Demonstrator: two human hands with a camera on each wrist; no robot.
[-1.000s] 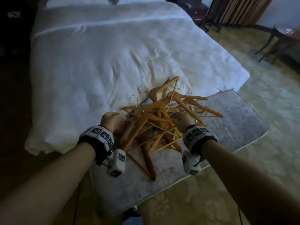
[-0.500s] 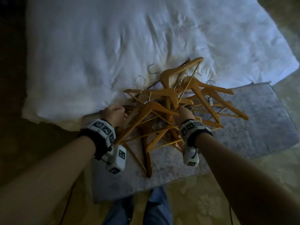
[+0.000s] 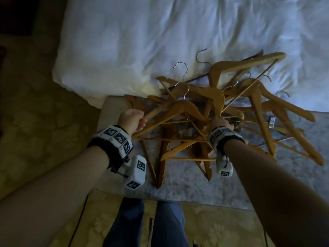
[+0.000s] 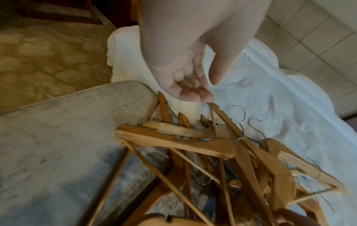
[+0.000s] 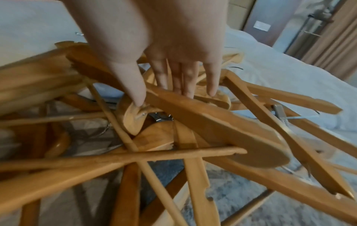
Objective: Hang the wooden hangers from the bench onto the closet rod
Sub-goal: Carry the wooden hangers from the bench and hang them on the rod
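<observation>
A tangled pile of wooden hangers (image 3: 204, 107) with metal hooks lies on the grey padded bench (image 3: 195, 184), leaning onto the bed's edge. My left hand (image 3: 132, 120) is at the pile's left side. In the left wrist view this hand (image 4: 208, 88) has loosely curled fingers that just touch the tip of one hanger (image 4: 212, 105), thumb apart. My right hand (image 3: 219, 122) reaches into the middle of the pile. In the right wrist view its fingers (image 5: 185, 90) are straight behind a hanger's arm (image 5: 212, 119) and the thumb rests on another. No closet rod is in view.
A bed with a white duvet (image 3: 160, 41) runs along the bench's far side. Patterned yellow carpet (image 3: 35, 122) surrounds the bench. My legs in blue jeans (image 3: 160, 225) stand against the bench's near edge. A metal clip hanger (image 3: 271, 122) sits at the pile's right.
The head view has tilted down and closer to the bench. Both hands have stayed in the hanger pile, and the pile has shifted slightly.
</observation>
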